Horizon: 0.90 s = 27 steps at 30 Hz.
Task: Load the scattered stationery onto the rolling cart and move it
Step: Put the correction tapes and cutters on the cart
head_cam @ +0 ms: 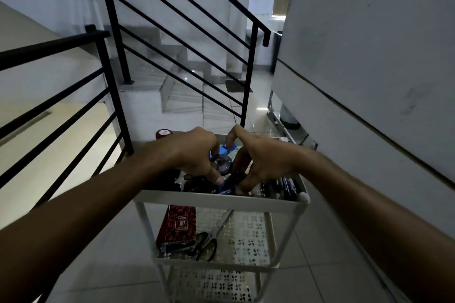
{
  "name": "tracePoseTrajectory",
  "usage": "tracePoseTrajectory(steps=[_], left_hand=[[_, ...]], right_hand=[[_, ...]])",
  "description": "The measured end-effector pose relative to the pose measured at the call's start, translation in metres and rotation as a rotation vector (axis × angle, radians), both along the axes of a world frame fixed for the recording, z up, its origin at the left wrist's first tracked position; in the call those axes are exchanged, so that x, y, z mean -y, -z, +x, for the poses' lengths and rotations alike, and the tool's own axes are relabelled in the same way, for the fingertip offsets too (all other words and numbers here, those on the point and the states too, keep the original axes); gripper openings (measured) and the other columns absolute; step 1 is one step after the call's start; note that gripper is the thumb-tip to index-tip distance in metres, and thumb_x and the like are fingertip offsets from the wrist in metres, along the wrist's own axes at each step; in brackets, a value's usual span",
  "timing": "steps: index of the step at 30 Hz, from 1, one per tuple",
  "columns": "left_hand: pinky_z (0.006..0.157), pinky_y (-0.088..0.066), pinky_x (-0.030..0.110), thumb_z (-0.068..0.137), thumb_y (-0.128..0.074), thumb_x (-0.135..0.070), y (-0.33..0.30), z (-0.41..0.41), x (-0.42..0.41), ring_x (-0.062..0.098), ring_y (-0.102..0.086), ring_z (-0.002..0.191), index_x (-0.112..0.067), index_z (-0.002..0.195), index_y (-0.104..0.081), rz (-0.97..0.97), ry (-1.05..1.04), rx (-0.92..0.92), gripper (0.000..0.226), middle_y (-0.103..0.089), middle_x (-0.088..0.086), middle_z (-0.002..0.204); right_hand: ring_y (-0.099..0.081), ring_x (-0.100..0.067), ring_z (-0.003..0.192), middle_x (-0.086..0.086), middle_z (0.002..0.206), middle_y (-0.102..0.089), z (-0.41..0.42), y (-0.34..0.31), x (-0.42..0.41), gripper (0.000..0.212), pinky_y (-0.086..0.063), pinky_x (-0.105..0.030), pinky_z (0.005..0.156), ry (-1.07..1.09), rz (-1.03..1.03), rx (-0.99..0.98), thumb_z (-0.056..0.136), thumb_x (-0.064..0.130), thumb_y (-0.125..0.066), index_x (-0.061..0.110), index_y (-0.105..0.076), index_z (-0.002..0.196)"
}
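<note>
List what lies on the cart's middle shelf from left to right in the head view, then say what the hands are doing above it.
Red patterned notebook → black-handled scissors → bare perforated shelf. Above, left hand and right hand both reach into the top tray among the stationery.

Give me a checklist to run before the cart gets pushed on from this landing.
1. Scissors and red notebook lie flat on the middle shelf: ok.
2. Top tray load below its rim: cannot tell, the hands hide much of it.
3. Left hand has a grip on the cart frame: not ok, its fingers are among the tray's items.
4. Right hand on the frame: not ok, likewise in the tray.
5. Floor ahead free of obstacles: ok beside the railing.
</note>
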<state>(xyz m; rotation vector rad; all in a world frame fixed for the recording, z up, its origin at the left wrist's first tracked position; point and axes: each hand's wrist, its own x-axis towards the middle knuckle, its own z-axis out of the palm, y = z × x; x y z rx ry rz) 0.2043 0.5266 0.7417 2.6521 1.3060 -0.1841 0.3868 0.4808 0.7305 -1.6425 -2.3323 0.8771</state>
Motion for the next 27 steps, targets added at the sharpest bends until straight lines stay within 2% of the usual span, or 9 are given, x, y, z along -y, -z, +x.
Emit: tracePoseTrajectory(steps=[2, 5, 8, 10, 12, 17, 19, 24, 27], left_hand=[[0.063, -0.044, 0.025, 0.064, -0.08, -0.057, 0.002, 0.001, -0.001, 0.015, -0.058, 0.086, -0.02, 0.115, -0.056, -0.005, 0.022, -0.003, 0.067, -0.061, -0.002, 0.101], [0.06, -0.04, 0.023, 0.067, -0.08, -0.054, 0.006, 0.001, -0.001, 0.013, -0.056, 0.08, -0.018, 0.11, -0.055, 0.004, 0.021, 0.006, 0.061, -0.058, -0.004, 0.092], [0.06, -0.041, 0.023, 0.068, -0.08, -0.05, 0.009, 0.001, -0.004, 0.015, -0.06, 0.081, -0.02, 0.105, -0.06, 0.01, 0.04, 0.044, 0.052, -0.062, -0.003, 0.092], [0.067, -0.047, 0.027, 0.07, -0.079, -0.05, 0.01, 0.003, -0.005, 0.016, -0.062, 0.087, -0.023, 0.109, -0.061, -0.004, 0.079, 0.024, 0.052, -0.065, -0.003, 0.095], [0.078, -0.05, 0.03, 0.07, -0.077, -0.053, 0.01, 0.005, -0.005, 0.015, -0.06, 0.094, -0.026, 0.122, -0.057, -0.029, 0.111, -0.015, 0.062, -0.065, -0.004, 0.106], [0.077, -0.042, 0.023, 0.072, -0.076, -0.053, 0.012, 0.005, -0.005, 0.01, -0.053, 0.095, -0.025, 0.131, -0.053, -0.053, 0.116, 0.019, 0.069, -0.061, -0.006, 0.121], [0.081, -0.043, 0.023, 0.072, -0.076, -0.053, 0.013, 0.003, -0.003, 0.012, -0.055, 0.101, -0.022, 0.135, -0.049, -0.048, 0.098, 0.049, 0.075, -0.06, -0.005, 0.125], [0.09, -0.048, 0.032, 0.073, -0.076, -0.053, 0.013, -0.009, 0.004, 0.014, -0.054, 0.108, -0.024, 0.139, -0.044, -0.05, 0.078, 0.104, 0.079, -0.054, -0.003, 0.129], [0.098, -0.045, 0.037, 0.074, -0.074, -0.055, 0.012, -0.018, 0.013, 0.015, -0.049, 0.119, -0.026, 0.14, -0.042, -0.013, 0.072, 0.152, 0.078, -0.05, -0.003, 0.138]], right_hand=[[-0.071, -0.018, 0.09, -0.006, 0.103, -0.07, -0.003, 0.003, -0.001, 0.082, -0.061, -0.035, 0.078, -0.018, 0.01, -0.005, 0.067, 0.016, -0.088, 0.028, -0.028, 0.122], [-0.07, -0.017, 0.093, -0.005, 0.106, -0.068, -0.001, 0.008, -0.003, 0.082, -0.06, -0.039, 0.082, 0.008, 0.015, -0.049, 0.066, 0.016, -0.089, 0.026, -0.033, 0.125], [-0.07, -0.014, 0.093, 0.0, 0.11, -0.067, 0.005, 0.008, -0.009, 0.078, -0.057, -0.04, 0.087, 0.033, -0.01, -0.05, 0.065, 0.02, -0.089, 0.032, -0.043, 0.126], [-0.071, -0.016, 0.092, 0.002, 0.115, -0.064, 0.008, 0.005, -0.011, 0.071, -0.058, -0.041, 0.086, 0.031, -0.03, -0.021, 0.063, 0.029, -0.09, 0.035, -0.05, 0.121], [-0.071, -0.017, 0.093, 0.003, 0.116, -0.062, 0.009, 0.001, -0.01, 0.062, -0.058, -0.041, 0.085, 0.023, -0.029, 0.011, 0.064, 0.034, -0.089, 0.032, -0.053, 0.115], [-0.063, -0.007, 0.1, 0.012, 0.117, -0.059, 0.009, 0.001, -0.003, 0.06, -0.054, -0.027, 0.086, 0.02, 0.102, 0.073, 0.069, 0.039, -0.085, 0.033, -0.051, 0.118], [-0.057, -0.004, 0.106, 0.014, 0.121, -0.057, 0.009, 0.005, -0.001, 0.064, -0.05, -0.025, 0.089, 0.02, 0.16, 0.098, 0.071, 0.043, -0.083, 0.035, -0.049, 0.124], [-0.051, -0.006, 0.117, 0.01, 0.134, -0.053, 0.012, 0.01, 0.011, 0.076, -0.045, -0.026, 0.094, 0.027, 0.247, 0.104, 0.074, 0.045, -0.08, 0.032, -0.042, 0.139], [-0.048, -0.004, 0.118, 0.008, 0.137, -0.052, 0.012, 0.013, 0.022, 0.078, -0.04, -0.02, 0.091, 0.028, 0.31, 0.118, 0.076, 0.043, -0.078, 0.029, -0.041, 0.143]])
